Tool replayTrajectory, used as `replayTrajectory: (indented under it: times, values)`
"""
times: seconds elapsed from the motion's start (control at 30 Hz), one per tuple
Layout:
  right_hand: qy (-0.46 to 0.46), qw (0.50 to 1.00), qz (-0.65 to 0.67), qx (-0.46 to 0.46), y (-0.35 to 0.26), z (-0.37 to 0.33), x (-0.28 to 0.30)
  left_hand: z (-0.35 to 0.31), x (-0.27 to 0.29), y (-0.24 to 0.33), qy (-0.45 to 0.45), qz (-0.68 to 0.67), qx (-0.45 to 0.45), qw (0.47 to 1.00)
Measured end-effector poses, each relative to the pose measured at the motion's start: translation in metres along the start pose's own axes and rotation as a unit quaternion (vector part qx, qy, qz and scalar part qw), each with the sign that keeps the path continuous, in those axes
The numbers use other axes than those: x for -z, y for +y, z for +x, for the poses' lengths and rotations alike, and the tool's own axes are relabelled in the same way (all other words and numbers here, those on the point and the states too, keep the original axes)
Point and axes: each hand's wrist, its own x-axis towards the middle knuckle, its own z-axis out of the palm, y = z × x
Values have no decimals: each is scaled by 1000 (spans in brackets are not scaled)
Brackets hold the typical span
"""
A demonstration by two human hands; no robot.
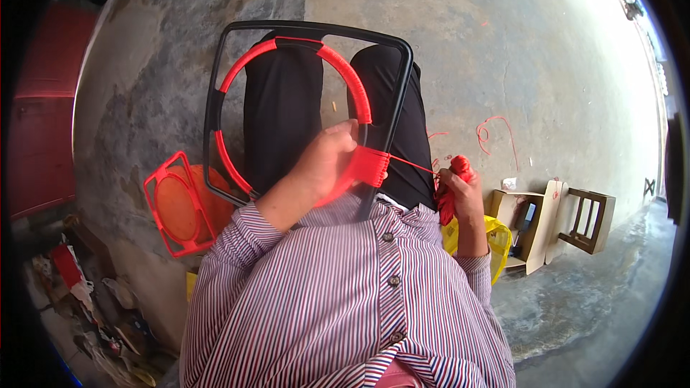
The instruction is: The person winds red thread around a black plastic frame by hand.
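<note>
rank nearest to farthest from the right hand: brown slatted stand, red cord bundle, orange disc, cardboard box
1. Red cord bundle, in the right hand
2. Cardboard box, right side
3. Brown slatted stand, farther right
4. Orange disc, far left

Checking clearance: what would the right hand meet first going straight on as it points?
Past the red cord bundle in the right hand, the way looks free over grey concrete floor; depth is unclear.
</note>
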Motion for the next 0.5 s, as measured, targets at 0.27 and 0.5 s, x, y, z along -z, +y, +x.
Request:
replayTrajectory:
  times: [0.27,0.5]
  values:
    - [69,936,-324,120,-16,55,5,5,6,2,-22,-40,28,999]
    - [-126,668,-539,496,-119,25,-107,-1,-17,-7,66,65,-240,966]
